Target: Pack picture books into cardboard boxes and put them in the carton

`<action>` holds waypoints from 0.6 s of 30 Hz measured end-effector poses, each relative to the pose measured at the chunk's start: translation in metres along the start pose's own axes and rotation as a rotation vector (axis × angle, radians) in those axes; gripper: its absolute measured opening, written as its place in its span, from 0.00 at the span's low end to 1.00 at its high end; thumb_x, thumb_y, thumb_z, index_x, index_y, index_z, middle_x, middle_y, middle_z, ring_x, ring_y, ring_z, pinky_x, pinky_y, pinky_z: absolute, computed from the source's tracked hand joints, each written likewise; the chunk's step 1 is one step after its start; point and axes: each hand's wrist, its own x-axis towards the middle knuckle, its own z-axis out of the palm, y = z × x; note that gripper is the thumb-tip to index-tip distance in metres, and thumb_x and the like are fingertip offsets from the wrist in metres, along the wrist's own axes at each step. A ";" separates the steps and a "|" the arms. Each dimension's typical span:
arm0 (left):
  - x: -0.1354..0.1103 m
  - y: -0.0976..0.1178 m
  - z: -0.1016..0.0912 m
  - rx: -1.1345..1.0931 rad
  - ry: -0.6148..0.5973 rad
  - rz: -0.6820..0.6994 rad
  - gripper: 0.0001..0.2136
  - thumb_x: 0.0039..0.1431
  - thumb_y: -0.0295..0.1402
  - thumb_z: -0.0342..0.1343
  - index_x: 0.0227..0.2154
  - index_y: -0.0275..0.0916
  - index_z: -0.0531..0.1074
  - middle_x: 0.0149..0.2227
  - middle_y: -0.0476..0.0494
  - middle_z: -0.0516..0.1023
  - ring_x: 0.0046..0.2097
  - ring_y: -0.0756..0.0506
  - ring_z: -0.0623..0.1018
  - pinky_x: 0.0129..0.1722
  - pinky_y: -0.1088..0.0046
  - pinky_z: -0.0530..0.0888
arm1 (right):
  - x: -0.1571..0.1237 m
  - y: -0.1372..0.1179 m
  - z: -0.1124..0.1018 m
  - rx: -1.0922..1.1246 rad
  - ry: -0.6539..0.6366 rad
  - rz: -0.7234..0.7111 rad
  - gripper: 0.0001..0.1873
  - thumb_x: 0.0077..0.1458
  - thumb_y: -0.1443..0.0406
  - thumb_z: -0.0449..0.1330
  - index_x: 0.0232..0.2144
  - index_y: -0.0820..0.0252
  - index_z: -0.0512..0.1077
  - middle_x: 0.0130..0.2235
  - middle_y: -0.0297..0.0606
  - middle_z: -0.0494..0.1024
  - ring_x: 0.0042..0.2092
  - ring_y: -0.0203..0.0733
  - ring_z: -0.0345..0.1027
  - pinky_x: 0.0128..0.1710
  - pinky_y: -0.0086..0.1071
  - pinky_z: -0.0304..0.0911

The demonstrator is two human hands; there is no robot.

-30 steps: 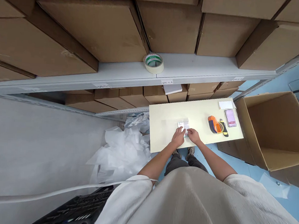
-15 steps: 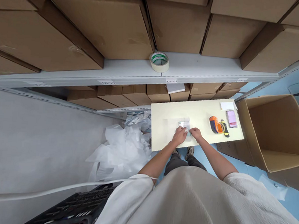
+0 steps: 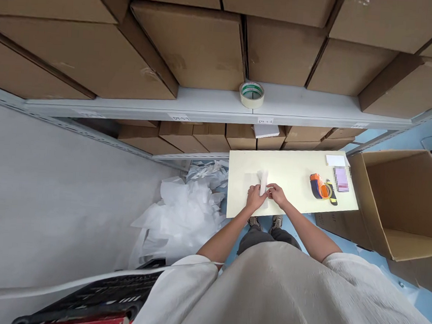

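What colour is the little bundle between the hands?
The bundle is whitish; it shows in the head view.

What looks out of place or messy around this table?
The crumpled white sheets left of the table lie in a loose heap, unlike the neatly stacked boxes. A lone tape roll sits near the edge of the shelf, though that may be deliberate.

A pale short-sleeved shirt (image 3: 273,299) is worn with dark grey trousers (image 3: 253,237).

Your packet (image 3: 264,179) is white, your table (image 3: 289,168) cream
Your dispenser (image 3: 318,187) is orange and navy, your knife (image 3: 333,195) black and yellow, the boxes (image 3: 205,47) brown, your shirt (image 3: 266,294) off-white.
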 end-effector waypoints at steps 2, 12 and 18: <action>0.005 -0.011 -0.007 -0.047 -0.008 -0.056 0.12 0.65 0.38 0.61 0.49 0.42 0.75 0.52 0.37 0.79 0.58 0.35 0.79 0.59 0.59 0.74 | 0.002 -0.001 0.009 -0.088 0.001 -0.079 0.16 0.56 0.61 0.56 0.43 0.55 0.80 0.38 0.37 0.83 0.40 0.43 0.77 0.43 0.36 0.73; 0.026 -0.053 -0.021 -0.260 -0.054 -0.314 0.21 0.59 0.28 0.63 0.56 0.42 0.70 0.47 0.42 0.86 0.47 0.43 0.85 0.49 0.69 0.76 | 0.018 0.011 0.043 -0.393 0.075 -0.193 0.15 0.54 0.66 0.63 0.42 0.54 0.85 0.53 0.41 0.81 0.53 0.46 0.77 0.61 0.41 0.71; 0.026 -0.059 -0.027 -0.052 -0.020 -0.237 0.18 0.60 0.31 0.63 0.53 0.42 0.76 0.56 0.35 0.81 0.58 0.35 0.81 0.60 0.61 0.74 | 0.020 0.012 0.043 -0.443 0.035 -0.184 0.16 0.55 0.67 0.63 0.46 0.56 0.84 0.56 0.43 0.78 0.55 0.46 0.76 0.64 0.41 0.69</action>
